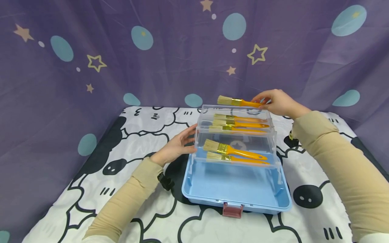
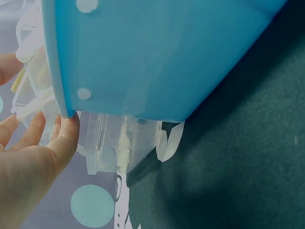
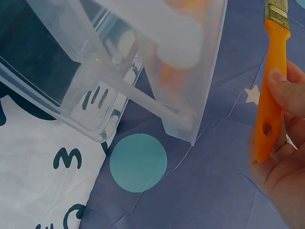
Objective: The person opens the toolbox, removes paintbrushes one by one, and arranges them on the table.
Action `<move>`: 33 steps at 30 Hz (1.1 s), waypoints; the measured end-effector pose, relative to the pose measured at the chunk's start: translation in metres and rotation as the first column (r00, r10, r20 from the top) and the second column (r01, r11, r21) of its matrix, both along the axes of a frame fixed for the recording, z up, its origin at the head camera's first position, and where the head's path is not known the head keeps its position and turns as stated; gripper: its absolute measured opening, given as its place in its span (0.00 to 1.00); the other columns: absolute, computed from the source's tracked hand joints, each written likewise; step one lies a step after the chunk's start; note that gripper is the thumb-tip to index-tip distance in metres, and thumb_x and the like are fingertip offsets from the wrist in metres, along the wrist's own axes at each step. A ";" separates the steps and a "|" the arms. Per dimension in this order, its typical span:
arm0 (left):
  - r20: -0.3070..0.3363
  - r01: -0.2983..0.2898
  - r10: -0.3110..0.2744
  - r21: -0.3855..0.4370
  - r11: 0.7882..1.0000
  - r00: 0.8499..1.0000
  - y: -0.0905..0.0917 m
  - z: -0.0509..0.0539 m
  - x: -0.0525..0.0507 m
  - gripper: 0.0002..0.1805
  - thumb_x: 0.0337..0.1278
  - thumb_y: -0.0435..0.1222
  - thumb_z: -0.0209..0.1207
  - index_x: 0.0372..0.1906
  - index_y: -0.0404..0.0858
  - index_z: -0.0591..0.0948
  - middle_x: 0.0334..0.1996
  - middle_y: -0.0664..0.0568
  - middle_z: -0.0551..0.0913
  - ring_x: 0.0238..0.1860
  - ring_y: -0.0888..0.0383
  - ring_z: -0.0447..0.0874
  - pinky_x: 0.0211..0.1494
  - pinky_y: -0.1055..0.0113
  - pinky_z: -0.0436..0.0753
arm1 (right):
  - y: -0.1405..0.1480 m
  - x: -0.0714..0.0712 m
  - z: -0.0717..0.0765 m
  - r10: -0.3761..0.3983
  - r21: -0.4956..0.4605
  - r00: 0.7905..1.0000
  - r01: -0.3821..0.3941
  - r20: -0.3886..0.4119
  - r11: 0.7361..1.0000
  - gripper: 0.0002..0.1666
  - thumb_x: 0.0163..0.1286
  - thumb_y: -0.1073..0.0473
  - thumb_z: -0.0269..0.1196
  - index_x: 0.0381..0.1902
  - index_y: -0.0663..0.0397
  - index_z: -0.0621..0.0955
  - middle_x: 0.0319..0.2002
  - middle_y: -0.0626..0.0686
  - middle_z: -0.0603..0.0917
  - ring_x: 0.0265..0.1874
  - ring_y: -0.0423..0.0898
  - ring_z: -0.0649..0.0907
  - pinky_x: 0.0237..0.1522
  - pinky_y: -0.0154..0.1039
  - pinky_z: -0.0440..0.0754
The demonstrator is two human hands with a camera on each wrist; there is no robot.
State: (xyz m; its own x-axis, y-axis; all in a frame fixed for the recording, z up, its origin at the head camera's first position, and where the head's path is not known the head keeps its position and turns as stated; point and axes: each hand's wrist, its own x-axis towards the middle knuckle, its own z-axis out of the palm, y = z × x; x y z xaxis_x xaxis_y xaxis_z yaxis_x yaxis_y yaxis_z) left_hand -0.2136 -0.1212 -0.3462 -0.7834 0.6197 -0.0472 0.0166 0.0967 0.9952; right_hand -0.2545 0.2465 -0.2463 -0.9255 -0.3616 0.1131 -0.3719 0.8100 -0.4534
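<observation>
In the head view my right hand (image 1: 281, 102) pinches a paintbrush (image 1: 237, 102) by its orange handle, above the back of a toolbox with a light blue base (image 1: 237, 184). The right wrist view shows the thumb pressed on that handle (image 3: 270, 95), near its hanging hole. My left hand (image 1: 179, 145) rests its fingers against the left side of the clear raised trays (image 1: 199, 158). In the upper tray lie several paintbrushes (image 1: 241, 124). Two more sit in the lower tray, the front one partly behind its clear wall; one brush (image 1: 243, 152) lies slanted.
A pink latch (image 1: 232, 210) sits at the front of the base. The clear lid (image 2: 126, 143) hangs open behind the box in the left wrist view. A white cloth with black drawings (image 1: 136, 189) covers the table; a purple curtain (image 1: 170, 67) hangs behind.
</observation>
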 end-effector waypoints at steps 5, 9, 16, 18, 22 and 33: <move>0.001 -0.005 0.005 -0.008 1.000 1.000 0.000 0.001 0.000 0.48 0.57 0.23 0.58 0.76 0.50 0.47 0.74 0.47 0.50 0.72 0.42 0.54 0.69 0.49 0.66 | 0.001 0.005 0.004 0.005 -0.004 1.000 -0.005 -0.028 1.000 0.20 0.64 0.71 0.60 0.54 0.57 0.81 0.51 0.62 0.81 0.48 0.60 0.80 0.44 0.54 0.81; 0.000 -0.008 0.008 -0.016 1.000 1.000 0.000 0.000 0.000 0.48 0.57 0.23 0.58 0.76 0.51 0.47 0.74 0.47 0.50 0.72 0.43 0.54 0.69 0.50 0.66 | 0.001 0.010 0.008 0.003 -0.007 0.999 -0.003 -0.037 1.000 0.19 0.64 0.69 0.60 0.53 0.56 0.82 0.51 0.62 0.81 0.48 0.59 0.80 0.43 0.52 0.81; 0.001 -0.006 0.006 -0.013 1.000 1.000 -0.001 -0.002 -0.002 0.48 0.57 0.23 0.58 0.76 0.50 0.47 0.74 0.47 0.49 0.72 0.43 0.54 0.70 0.50 0.65 | 0.004 0.018 0.011 -0.016 -0.008 1.000 0.016 -0.021 1.000 0.20 0.66 0.68 0.60 0.55 0.54 0.81 0.52 0.62 0.81 0.47 0.57 0.79 0.40 0.48 0.79; 0.003 -0.007 0.007 -0.010 1.000 1.000 -0.001 -0.002 -0.002 0.48 0.57 0.22 0.58 0.76 0.50 0.47 0.74 0.47 0.49 0.72 0.43 0.54 0.70 0.50 0.65 | 0.006 0.020 0.012 -0.020 -0.008 1.000 0.020 -0.019 1.000 0.19 0.66 0.68 0.60 0.55 0.54 0.81 0.52 0.62 0.81 0.47 0.57 0.79 0.42 0.51 0.80; 0.008 -0.007 0.007 -0.003 1.000 1.000 -0.001 -0.002 -0.002 0.49 0.56 0.22 0.58 0.76 0.50 0.47 0.74 0.47 0.50 0.71 0.42 0.54 0.70 0.50 0.65 | 0.009 0.024 0.012 -0.038 -0.018 0.999 0.038 -0.007 0.999 0.20 0.66 0.67 0.60 0.55 0.55 0.80 0.51 0.62 0.81 0.47 0.58 0.79 0.44 0.53 0.80; 0.001 -0.008 0.008 0.000 1.000 1.000 0.000 -0.001 -0.001 0.48 0.57 0.22 0.58 0.76 0.50 0.47 0.74 0.47 0.51 0.71 0.43 0.55 0.71 0.50 0.64 | 0.018 0.032 0.006 -0.106 -0.030 0.991 0.109 0.083 0.994 0.21 0.67 0.65 0.59 0.58 0.54 0.78 0.48 0.61 0.79 0.46 0.56 0.76 0.40 0.46 0.79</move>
State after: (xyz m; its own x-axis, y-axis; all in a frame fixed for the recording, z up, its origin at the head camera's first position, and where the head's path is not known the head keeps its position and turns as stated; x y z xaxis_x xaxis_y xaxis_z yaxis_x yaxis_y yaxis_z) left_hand -0.2149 -0.1217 -0.3470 -0.7883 0.6134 -0.0480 0.0146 0.0968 0.9952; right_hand -0.2223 0.2648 -0.2408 -0.9653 -0.2571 0.0462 -0.2444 0.8266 -0.5070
